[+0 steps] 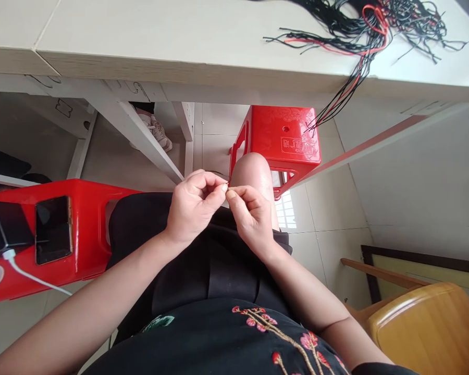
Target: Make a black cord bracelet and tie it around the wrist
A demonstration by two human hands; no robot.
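Note:
Over my lap, my left hand (195,203) and my right hand (252,213) meet with their fingertips nearly touching. Each hand is closed in a pinch between thumb and forefinger. A thin dark cord (217,172) with a bit of red by the fingertips runs out from between them; most of it is covered by my fingers. On the table's right part lies a bundle of black cords (336,41) with a red cord (379,23) looped among them. Several of its ends hang over the front edge.
The white table (160,39) spans the top, its legs below. A red stool (285,135) stands under it. At left, another red stool (89,229) bears a phone (53,229), a black box-like device (8,229) and a white cable (35,281). A wooden chair (426,323) is at lower right.

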